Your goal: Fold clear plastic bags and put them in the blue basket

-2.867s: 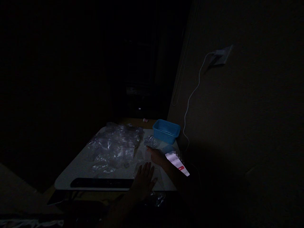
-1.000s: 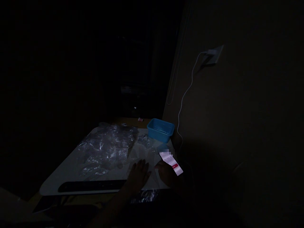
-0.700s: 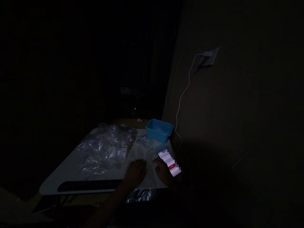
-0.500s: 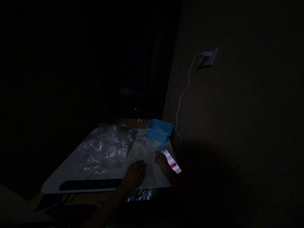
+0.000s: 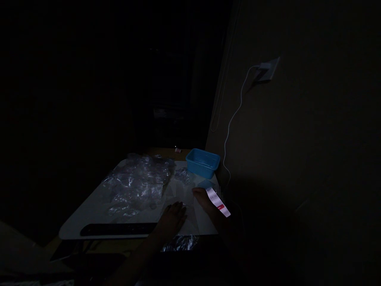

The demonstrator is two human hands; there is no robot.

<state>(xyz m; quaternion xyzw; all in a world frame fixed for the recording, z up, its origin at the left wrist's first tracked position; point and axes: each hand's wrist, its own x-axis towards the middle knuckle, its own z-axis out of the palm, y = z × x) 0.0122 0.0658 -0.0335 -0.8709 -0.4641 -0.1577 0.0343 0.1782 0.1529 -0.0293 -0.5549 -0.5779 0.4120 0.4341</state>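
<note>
My left hand (image 5: 173, 215) lies flat with fingers stretched out on a clear plastic bag (image 5: 190, 218) near the table's front edge. To its right, my right hand (image 5: 204, 200) has its fingers drawn together in a pinch at the bag's upper right edge; dim light blurs the exact grip. Just right of that hand is a bright phone screen (image 5: 218, 202) with a red patch. A large heap of crumpled clear plastic bags (image 5: 139, 178) covers the left of the table. A smaller crumpled clear plastic piece (image 5: 183, 174) lies beyond my hands.
A blue plastic basin (image 5: 203, 169) stands at the far right of the white table (image 5: 80, 212). Shiny plastic (image 5: 181, 243) hangs at the front edge. A white cable (image 5: 228, 131) runs down from a wall socket (image 5: 269, 69). A small pinkish item (image 5: 177, 150) lies behind the table.
My right hand's fingers have closed from apart into a pinch. My left hand stays on the bag, fingers a little flatter. The whole view has shifted slightly.
</note>
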